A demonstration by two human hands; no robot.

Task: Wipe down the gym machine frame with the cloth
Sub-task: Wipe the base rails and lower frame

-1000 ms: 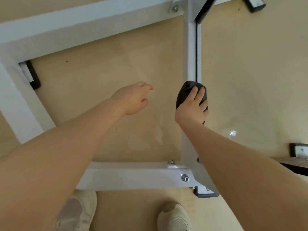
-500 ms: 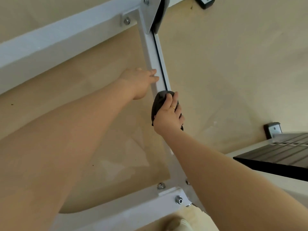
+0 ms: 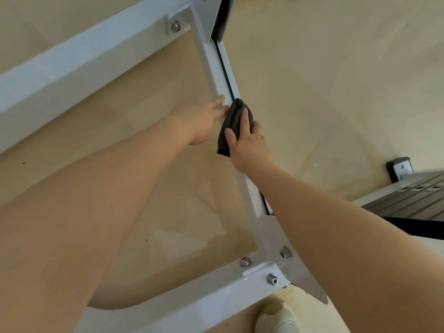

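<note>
1. My right hand (image 3: 247, 138) presses the cloth (image 3: 234, 121) flat onto the white frame rail (image 3: 216, 66), fingers spread over the fabric and the thumb hooked round its near-left edge, so I am gripping it as I press.
2. My left hand (image 3: 204, 116) rests just left of the cloth, fingers straight and relaxed, their tips touching the rail's left face. It holds nothing; it looks like a steadying touch.
3. The cloth sits about midway along the rail, between the far bracket (image 3: 209, 18) and the near gusset plate (image 3: 276, 239).
4. To do this well, I'd keep the palm flat so the fabric wraps both the top face and the dark slot (image 3: 225, 66) running along the rail, where I judge grime would collect.
5. Long, even passes along the rail suit it better than dabbing; I'd want to watch the bolts (image 3: 272, 279) at the near joint, where the fabric could snag.
6. Materials: the rail is glossy white painted metal, square-edged and hard, and it should let the cloth glide.
7. The cloth is dark grey-brown, soft and bunched into folds, a loose corner hanging off the near-left side.
8. Below lies a smooth beige floor (image 3: 312, 92) with a faint sheen; a pale shoe (image 3: 276, 318) shows at the near edge, and a ribbed dark step plate (image 3: 408, 203) sits to the right.
</note>
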